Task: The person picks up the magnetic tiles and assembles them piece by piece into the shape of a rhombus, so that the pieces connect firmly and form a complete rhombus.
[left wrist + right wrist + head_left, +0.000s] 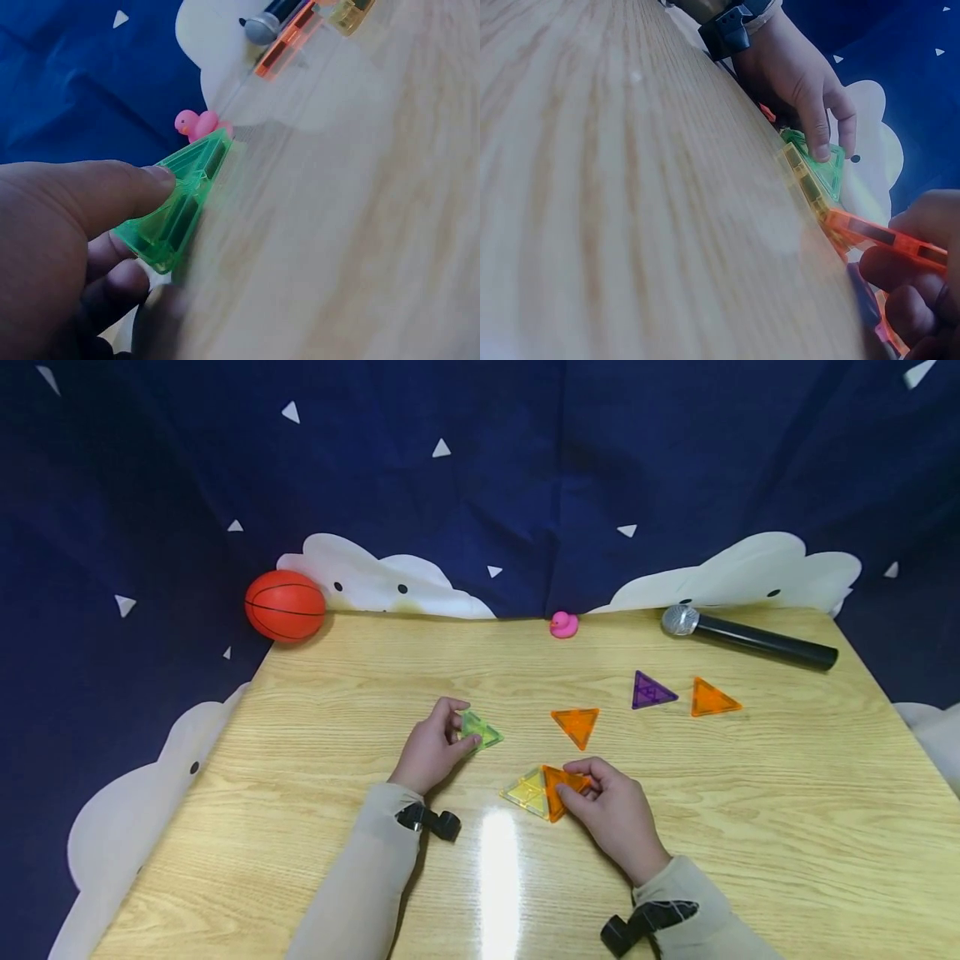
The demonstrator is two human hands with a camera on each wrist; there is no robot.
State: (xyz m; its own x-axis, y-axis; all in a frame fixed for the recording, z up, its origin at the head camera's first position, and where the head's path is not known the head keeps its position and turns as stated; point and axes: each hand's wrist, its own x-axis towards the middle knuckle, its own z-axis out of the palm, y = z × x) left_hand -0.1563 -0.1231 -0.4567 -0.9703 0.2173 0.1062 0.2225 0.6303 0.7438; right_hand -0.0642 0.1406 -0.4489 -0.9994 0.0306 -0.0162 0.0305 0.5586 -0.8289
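Note:
A translucent green triangular magnetic tile (480, 732) is pinched between the thumb and fingers of my left hand (435, 745). In the left wrist view the green tile (180, 202) is tilted up, the thumb flat on its upper face. My right hand (617, 810) pinches an orange triangular tile (561, 787) at one corner. The held orange tile's edge meets the edge of a yellow triangular tile (528, 793) lying on the table. In the right wrist view the orange tile (889, 238) slants up from the yellow tile (807, 180).
Another orange tile (577, 725) lies between and beyond the hands. Farther right are a purple triangular tile (651, 691) and one more orange tile (712, 698). Along the back stand a red ball (285, 606), a pink duck (563, 625) and a black microphone (757, 639).

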